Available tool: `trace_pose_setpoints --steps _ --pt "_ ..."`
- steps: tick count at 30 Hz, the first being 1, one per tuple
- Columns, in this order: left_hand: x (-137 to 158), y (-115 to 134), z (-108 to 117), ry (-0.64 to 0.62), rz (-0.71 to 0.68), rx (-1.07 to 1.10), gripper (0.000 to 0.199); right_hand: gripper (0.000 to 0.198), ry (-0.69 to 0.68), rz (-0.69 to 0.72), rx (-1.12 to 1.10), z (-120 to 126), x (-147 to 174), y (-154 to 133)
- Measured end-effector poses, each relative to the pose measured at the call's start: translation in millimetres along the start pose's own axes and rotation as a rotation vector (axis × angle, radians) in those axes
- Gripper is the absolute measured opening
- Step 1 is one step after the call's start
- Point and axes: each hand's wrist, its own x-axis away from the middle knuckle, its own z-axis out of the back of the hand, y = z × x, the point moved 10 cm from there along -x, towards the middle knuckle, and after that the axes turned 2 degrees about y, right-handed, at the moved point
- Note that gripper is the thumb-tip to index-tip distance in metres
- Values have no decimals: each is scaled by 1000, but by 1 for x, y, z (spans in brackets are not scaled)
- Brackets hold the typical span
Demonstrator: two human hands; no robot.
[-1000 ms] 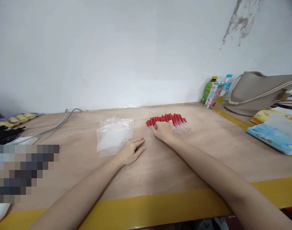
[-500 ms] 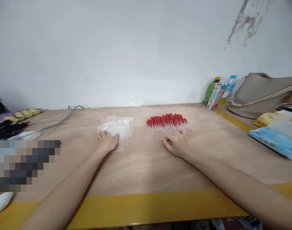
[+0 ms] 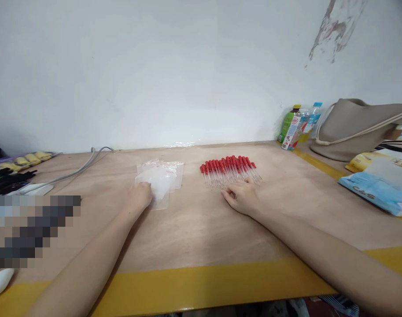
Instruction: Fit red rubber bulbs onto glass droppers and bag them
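Observation:
Several clear zip bags (image 3: 161,187) lie in an overlapping, fanned pile on the brown tabletop. My left hand (image 3: 141,195) rests at the pile's left edge, curled into a fist; its fingertips are hidden, and nothing shows in it. To the right, a row of droppers (image 3: 227,169) lies side by side, red bulbs pointing away from me and clear thin tubes towards me. My right hand (image 3: 243,197) rests at the tube ends, its fingers loosely bent with a gap between thumb and forefinger. I see nothing held in it.
Drink bottles (image 3: 295,127) and a grey bag (image 3: 355,127) stand at the back right, with a blue packet (image 3: 374,191) before them. A grey cable (image 3: 78,169) and a yellow-purple packet (image 3: 25,160) lie left. A white object (image 3: 1,284) sits at the lower left.
My left hand has drawn its spread fingers into a fist and shifted slightly left, uncovering more of the bags. My right hand stays by the droppers. The view has shifted slightly.

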Motion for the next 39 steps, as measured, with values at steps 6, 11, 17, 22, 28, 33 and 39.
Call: trace_pose_setpoints --steps 6,11,17,22,28,33,39 --pt "43 98 38 17 -736 246 38 24 33 -58 -109 6 -2 10" --pt "89 141 35 -245 -961 381 36 20 -45 71 -322 0 -1 1" --pt "97 147 20 -264 -844 355 48 16 -130 214 -372 -8 5 -15" --pt "99 150 9 -219 -790 336 48 16 -110 287 -436 -2 7 -23" --pt "99 150 6 -242 -797 340 46 24 -289 394 -585 -11 15 -44" --pt "92 149 17 -191 -776 428 38 28 -409 412 -556 -21 18 -48" --pt "87 150 20 -163 -766 525 41 30 -426 245 -672 -24 10 -38"
